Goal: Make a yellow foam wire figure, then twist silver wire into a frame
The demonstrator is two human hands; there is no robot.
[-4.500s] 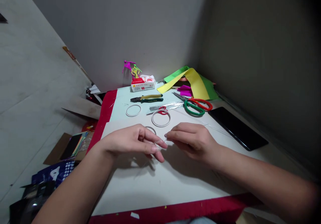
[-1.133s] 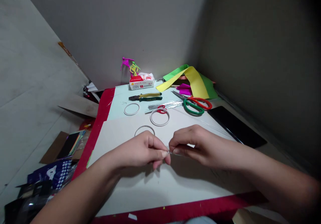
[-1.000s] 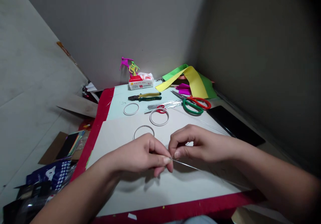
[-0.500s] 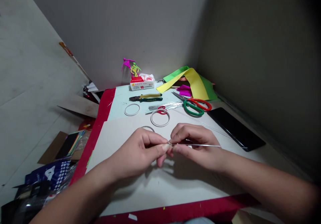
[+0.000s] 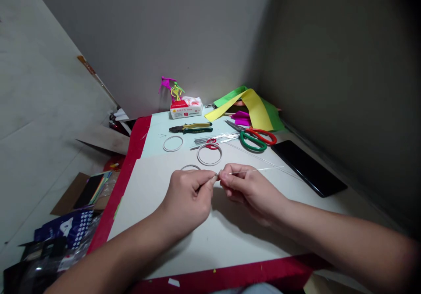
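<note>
We set 12 o'clock straight ahead of the hands. Both hands are raised and meet at centre, grasping, neither released. The left hand (image 5: 187,202) is pinched, thumb and forefinger closed on the near end of a thin straight silver wire (image 5: 256,170). The right hand (image 5: 245,193) grips the same wire just beside it, fingertips gathered; the exact contact is too small to read. The wire runs from the right fingertips toward 2 o'clock, in the air above a white card sheet (image 5: 148,197). The sheet lies on a red-edged work surface (image 5: 131,153).

At 12 o'clock, just beyond the left hand, a thin metal ring (image 5: 190,165) lies partly hidden. Farther out sits a white-wrapped wire ring (image 5: 209,165), touched at its top by a small red wire coil (image 5: 211,144). A second white ring (image 5: 163,143) lies at 11 o'clock. Beyond them are a bundle of straight silver wires (image 5: 217,138) and yellow-and-green-handled pliers (image 5: 190,128). Red-and-green-handled scissors (image 5: 253,141) lie at 1 o'clock, a black smartphone (image 5: 309,168) at 2 o'clock.
</note>
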